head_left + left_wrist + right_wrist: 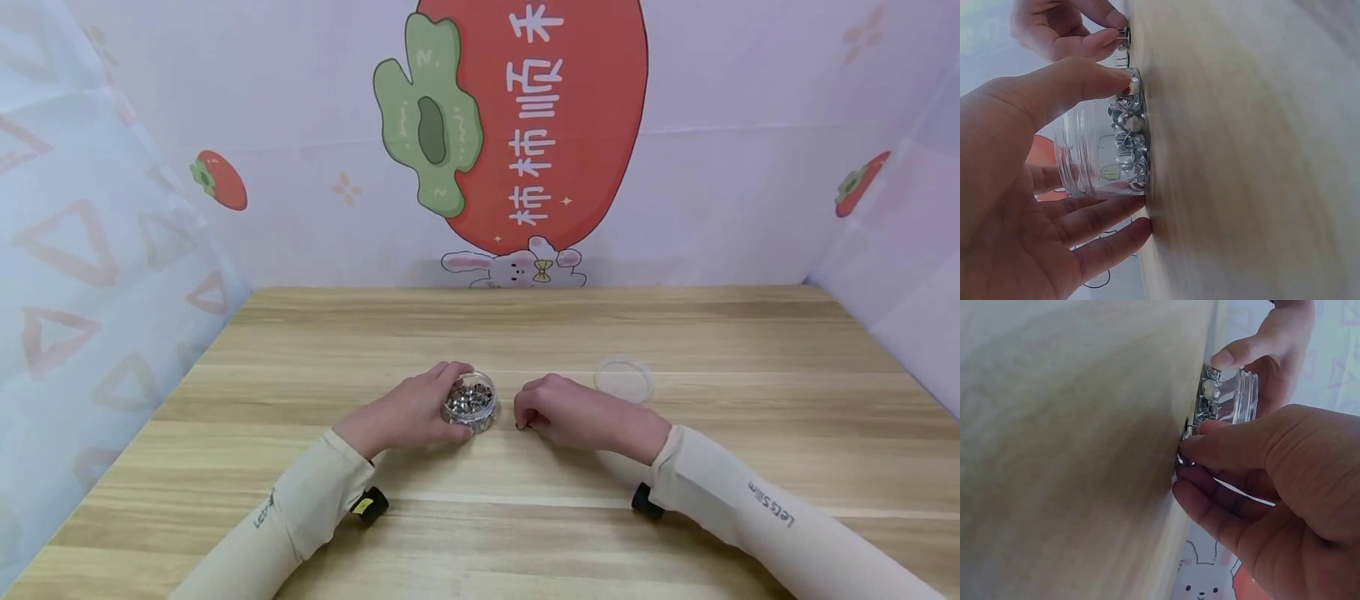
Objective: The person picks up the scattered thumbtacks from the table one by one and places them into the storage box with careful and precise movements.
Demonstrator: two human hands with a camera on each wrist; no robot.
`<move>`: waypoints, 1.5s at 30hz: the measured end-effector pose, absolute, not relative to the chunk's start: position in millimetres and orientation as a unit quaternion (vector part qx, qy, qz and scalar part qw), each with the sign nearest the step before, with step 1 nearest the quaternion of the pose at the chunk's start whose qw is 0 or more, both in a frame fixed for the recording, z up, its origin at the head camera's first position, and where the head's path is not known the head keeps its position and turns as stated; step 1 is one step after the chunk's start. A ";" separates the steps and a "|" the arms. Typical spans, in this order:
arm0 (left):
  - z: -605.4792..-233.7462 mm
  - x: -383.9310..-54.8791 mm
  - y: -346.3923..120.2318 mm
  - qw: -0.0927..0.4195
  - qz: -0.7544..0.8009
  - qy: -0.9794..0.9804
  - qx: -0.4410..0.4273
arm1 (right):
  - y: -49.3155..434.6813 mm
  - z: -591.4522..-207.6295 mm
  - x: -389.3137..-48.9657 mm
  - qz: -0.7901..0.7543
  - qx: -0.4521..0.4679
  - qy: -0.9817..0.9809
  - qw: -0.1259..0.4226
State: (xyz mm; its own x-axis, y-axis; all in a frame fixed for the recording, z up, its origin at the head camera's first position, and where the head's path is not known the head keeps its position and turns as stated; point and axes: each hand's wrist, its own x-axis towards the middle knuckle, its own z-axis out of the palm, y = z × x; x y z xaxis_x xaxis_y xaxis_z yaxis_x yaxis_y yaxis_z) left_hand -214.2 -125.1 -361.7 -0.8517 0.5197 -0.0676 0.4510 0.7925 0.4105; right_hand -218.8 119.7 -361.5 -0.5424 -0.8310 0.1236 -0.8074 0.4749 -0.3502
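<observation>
A clear plastic jar [1079, 150] with a threaded neck stands upright and uncovered on the table. Silver thumbtacks [471, 398] fill its lower part. My left hand [420, 408] grips the jar from the left, thumb on the near side and fingers round the far side. To the right of the jar, my right hand [566, 410] pinches a silver thumbtack [1124, 39] between thumb and fingertips, right at the tabletop. In the right wrist view the fingertips partly hide that thumbtack.
A round clear lid [624, 380] lies on the wooden table [480, 533] behind the right wrist. Printed cloth [300, 167] hangs along the back and both sides of the table. Each wrist wears a small black camera [369, 505].
</observation>
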 end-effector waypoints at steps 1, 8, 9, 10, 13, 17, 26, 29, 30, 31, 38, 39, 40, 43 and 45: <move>-361.5 -214.4 -124.9 0.089 0.193 0.943 0.257 | 119.9 -361.8 -218.9 -0.186 -0.477 0.858 0.031; -361.3 -215.0 -125.4 0.089 0.193 0.943 0.257 | 120.8 -359.9 -219.1 -0.186 -0.477 0.858 0.032; -361.4 -215.1 -125.8 0.089 0.193 0.943 0.257 | 121.0 -358.6 -219.0 -0.186 -0.476 0.859 0.033; -361.4 -215.0 -126.0 0.088 0.192 0.943 0.258 | 121.2 -357.0 -219.0 -0.186 -0.472 0.861 0.035; -361.2 -214.8 -126.2 0.086 0.193 0.942 0.259 | 120.6 -350.0 -219.5 -0.187 -0.461 0.867 0.036; -360.5 -214.3 -126.3 0.091 0.194 0.942 0.256 | 114.4 -340.3 -222.0 -0.199 -0.450 0.870 0.027; -360.7 -215.0 -127.8 0.093 0.190 0.942 0.261 | 89.3 -333.4 -230.1 -0.217 -0.459 0.862 -0.004; -360.0 -214.9 -127.7 0.095 0.188 0.942 0.261 | 85.3 -332.4 -231.6 -0.221 -0.461 0.859 -0.006; -359.9 -215.0 -127.5 0.095 0.187 0.942 0.261 | 84.6 -332.1 -231.8 -0.226 -0.460 0.859 -0.003; -359.7 -215.0 -127.4 0.095 0.185 0.942 0.262 | 84.4 -332.0 -231.3 -0.228 -0.459 0.859 -0.002; -360.3 -214.8 -127.6 0.090 0.176 0.942 0.270 | 88.7 -332.4 -225.9 -0.181 -0.442 0.878 -0.028; -360.4 -214.8 -127.5 0.089 0.175 0.942 0.271 | 89.6 -332.7 -225.3 -0.178 -0.441 0.879 -0.028; -360.7 -214.9 -127.6 0.089 0.175 0.943 0.270 | 90.6 -332.7 -224.6 -0.174 -0.439 0.881 -0.027; -361.1 -214.9 -127.7 0.089 0.180 0.942 0.269 | 93.5 -333.2 -223.2 -0.166 -0.434 0.885 -0.025; -361.1 -214.7 -127.9 0.090 0.181 0.943 0.266 | 95.4 -333.8 -222.3 -0.163 -0.430 0.888 -0.022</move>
